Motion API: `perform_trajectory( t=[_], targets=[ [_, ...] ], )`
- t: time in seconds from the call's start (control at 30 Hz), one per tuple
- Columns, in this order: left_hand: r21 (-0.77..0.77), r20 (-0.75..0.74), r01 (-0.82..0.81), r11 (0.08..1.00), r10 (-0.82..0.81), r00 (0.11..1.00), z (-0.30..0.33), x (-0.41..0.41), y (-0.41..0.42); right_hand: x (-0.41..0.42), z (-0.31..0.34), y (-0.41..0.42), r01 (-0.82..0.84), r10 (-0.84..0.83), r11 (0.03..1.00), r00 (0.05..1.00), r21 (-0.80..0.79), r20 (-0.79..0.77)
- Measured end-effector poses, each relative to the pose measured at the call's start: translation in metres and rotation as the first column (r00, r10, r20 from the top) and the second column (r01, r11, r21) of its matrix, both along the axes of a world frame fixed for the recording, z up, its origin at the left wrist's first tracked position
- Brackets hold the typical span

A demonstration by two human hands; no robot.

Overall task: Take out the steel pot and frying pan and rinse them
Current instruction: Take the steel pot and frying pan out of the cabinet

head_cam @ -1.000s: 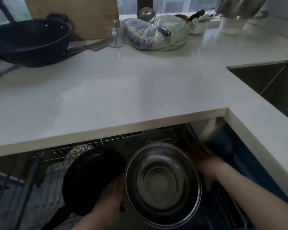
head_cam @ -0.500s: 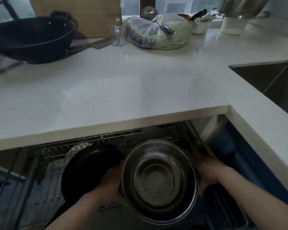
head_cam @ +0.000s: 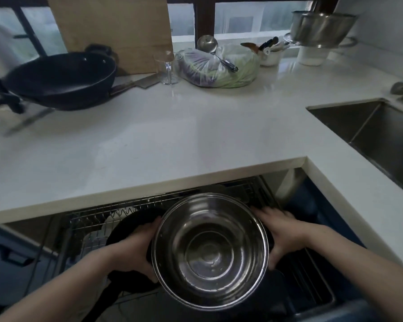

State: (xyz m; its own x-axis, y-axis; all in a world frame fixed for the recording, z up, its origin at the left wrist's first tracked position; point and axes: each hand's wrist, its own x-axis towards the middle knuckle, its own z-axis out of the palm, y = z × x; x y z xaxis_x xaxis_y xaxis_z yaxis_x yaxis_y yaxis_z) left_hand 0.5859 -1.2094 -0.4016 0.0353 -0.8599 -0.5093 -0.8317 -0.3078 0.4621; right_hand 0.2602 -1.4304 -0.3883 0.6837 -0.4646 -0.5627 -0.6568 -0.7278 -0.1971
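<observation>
Steel pot (head_cam: 209,251): held above the pulled-out wire rack drawer (head_cam: 261,196), below the countertop (head_cam: 149,145) edge — open side up. Left hand (head_cam: 135,249) and right hand (head_cam: 282,231) grip opposite sides of its rim. Frying pan (head_cam: 130,225) — in the rack, just left of the pot.

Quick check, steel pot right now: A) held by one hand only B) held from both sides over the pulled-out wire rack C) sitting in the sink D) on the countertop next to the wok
B: the left hand and right hand each clasp a side of the steel pot, which sits above the wire rack below the countertop, with the black frying pan just left of it.
</observation>
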Motion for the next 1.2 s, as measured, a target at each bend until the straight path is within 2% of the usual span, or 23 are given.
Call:
perform_trajectory(
  t=[0.3, 0.57, 0.8, 0.97, 1.2],
  targets=[
    [0.103, 0.034, -0.022, 0.994, 0.019, 0.999, 0.072, 0.001, 0.048, 0.007, 0.066, 0.051, -0.002, 0.002, 0.999, 1.0, 0.043, -0.005],
    [0.053, 0.036, 0.003, 0.999, -0.004, 0.999, 0.105, 0.005, 0.096, -0.002, 0.105, 0.104, 0.032, -0.032, 0.999, 0.999, 0.033, 0.016],
    [-0.004, 0.038, 0.029, 1.0, -0.028, 0.999, 0.14, 0.012, 0.107, -0.005, 0.148, 0.128, 0.069, -0.071, 0.997, 0.996, 0.043, 0.048],
    [-0.112, 0.053, 0.085, 0.99, -0.08, 0.995, 0.172, 0.021, 0.082, -0.006, 0.184, 0.109, 0.102, -0.103, 0.995, 0.99, 0.014, 0.101],
    [-0.193, 0.126, 0.121, 0.974, -0.097, 0.987, 0.21, 0.027, -0.012, 0.004, 0.213, 0.014, 0.126, -0.119, 0.99, 0.986, -0.055, 0.12]
  ],
)
